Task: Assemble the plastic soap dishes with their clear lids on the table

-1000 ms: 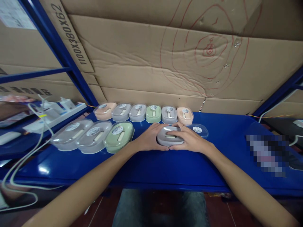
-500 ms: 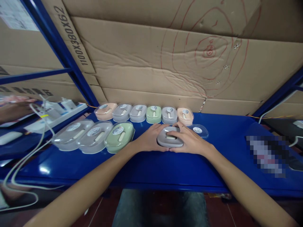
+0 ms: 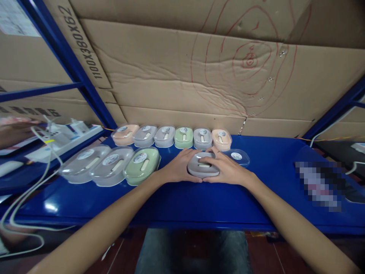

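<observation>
A grey rounded plastic box (image 3: 203,171) with a pale bar across a recess in its top rests on the blue table. My left hand (image 3: 181,166) is wrapped round its left side, thumb at the near edge. On the right side, my right hand (image 3: 229,167) grips the same box, with one finger bent over its top by the recess. Just behind my right hand lies a clear plastic cover (image 3: 243,157) with a round white label, partly hidden by that hand. A green box with a clear cover (image 3: 142,166) stands left of my left hand.
Several covered boxes, like the peach one (image 3: 222,140), line the back of the table (image 3: 199,207). Two grey boxes (image 3: 112,167) stand at left. White cables and a power strip (image 3: 65,142) lie further left, near another person's hand (image 3: 15,135). A blurred-out item (image 3: 319,186) lies right.
The view has shifted slightly. Both hands keep nearly the same hold on the grey box, with no clear movement of the box on the table.
</observation>
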A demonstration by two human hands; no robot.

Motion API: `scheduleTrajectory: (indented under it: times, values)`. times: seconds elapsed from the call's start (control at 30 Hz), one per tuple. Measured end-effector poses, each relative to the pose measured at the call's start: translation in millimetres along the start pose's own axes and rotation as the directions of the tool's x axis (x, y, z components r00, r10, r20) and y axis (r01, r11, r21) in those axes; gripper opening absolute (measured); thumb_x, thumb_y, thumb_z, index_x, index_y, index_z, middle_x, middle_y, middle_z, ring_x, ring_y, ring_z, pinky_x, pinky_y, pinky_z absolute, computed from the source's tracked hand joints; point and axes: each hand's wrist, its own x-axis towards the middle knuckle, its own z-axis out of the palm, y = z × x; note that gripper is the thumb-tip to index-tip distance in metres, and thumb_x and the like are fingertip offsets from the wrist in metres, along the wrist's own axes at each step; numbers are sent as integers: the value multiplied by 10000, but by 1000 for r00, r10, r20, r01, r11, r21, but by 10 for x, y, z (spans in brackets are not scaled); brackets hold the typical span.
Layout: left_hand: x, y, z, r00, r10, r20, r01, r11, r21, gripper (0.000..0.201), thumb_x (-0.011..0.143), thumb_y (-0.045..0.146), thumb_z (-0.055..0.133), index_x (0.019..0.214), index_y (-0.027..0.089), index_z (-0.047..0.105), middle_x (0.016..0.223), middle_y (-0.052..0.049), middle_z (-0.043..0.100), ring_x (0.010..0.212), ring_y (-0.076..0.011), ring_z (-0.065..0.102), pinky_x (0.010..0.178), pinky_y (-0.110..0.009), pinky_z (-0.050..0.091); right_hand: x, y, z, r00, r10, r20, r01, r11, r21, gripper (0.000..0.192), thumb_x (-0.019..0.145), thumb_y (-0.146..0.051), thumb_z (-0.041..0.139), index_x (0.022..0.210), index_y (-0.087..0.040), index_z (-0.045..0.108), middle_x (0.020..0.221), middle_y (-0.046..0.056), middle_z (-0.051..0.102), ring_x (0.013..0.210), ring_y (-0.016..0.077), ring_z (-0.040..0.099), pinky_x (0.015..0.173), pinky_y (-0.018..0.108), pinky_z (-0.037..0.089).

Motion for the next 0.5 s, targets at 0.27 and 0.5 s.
scheduleTrajectory:
  times: [0.27, 0.5]
  values:
    - [-2, 1, 6, 1000, -17, 3, 17, 1000, 10, 1045, 691, 636, 974, 1580, 297, 543, 1575, -105, 612, 1442, -423, 545, 1246, -589, 383, 7, -6, -4, 1000, 19, -10, -18, 998, 65, 652, 881, -479, 894, 1466, -276, 689, 1456, 166, 546, 1299, 346, 625, 1120, 525, 547]
    - [-10, 56, -7, 999, -32, -2, 32, 999, -7, 1038, 695, 615, 972, 1581, 282, 545, 1592, -116, 602, 1473, -430, 522, 1275, -604, 343, 14, -27, -26, 999, 32, 11, -33, 996, 85, 610, 885, -467, 888, 1438, -286, 706, 1427, 148, 585, 1277, 341, 615, 1068, 504, 554]
